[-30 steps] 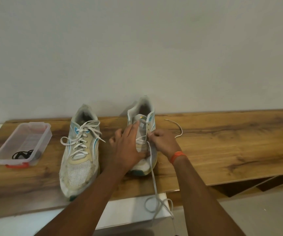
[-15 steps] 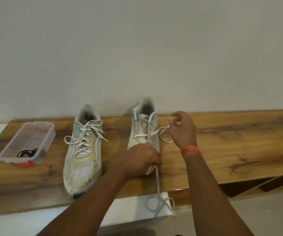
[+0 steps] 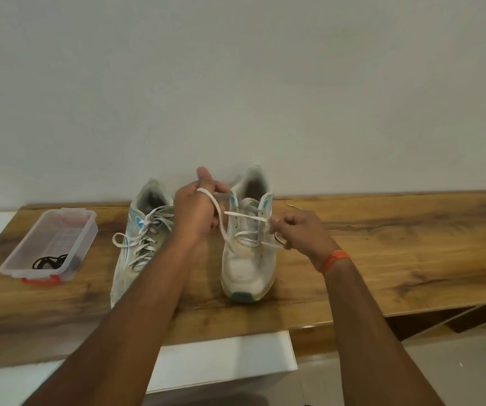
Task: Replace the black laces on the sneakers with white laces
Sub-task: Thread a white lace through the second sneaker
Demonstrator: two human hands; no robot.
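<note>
— Start nearest us: what are the hands doing?

— Both are busy with the white lace [image 3: 237,227] on the right sneaker [image 3: 249,253]. The right hand [image 3: 300,232] pinches one run of it just beside the shoe's outer side, fingers curled tight. The left hand [image 3: 197,212] is lifted above the table [image 3: 382,259] between the two shoes, fingers closed, with the other run draped over it and curving down to the eyelets.

— How will that lace handle?

— My judgement: light, soft and limp. It holds no shape, so it only goes where it is pulled, and slack will sag or snag. A flat weave like this grips fairly well between fingertips, but the stiff tip is the place to hold for threading; the tip itself is too small to make out here.

— And the shoe?

— Light too, I'd guess, and free on the table, toe toward us. A hard tug could drag or tip it, so pulling both runs evenly makes sense.

— Further back?

— The left sneaker [image 3: 142,238] is already laced in white. Well apart to the left, a clear plastic tub [image 3: 51,244] holds a black lace [image 3: 50,262].
</note>
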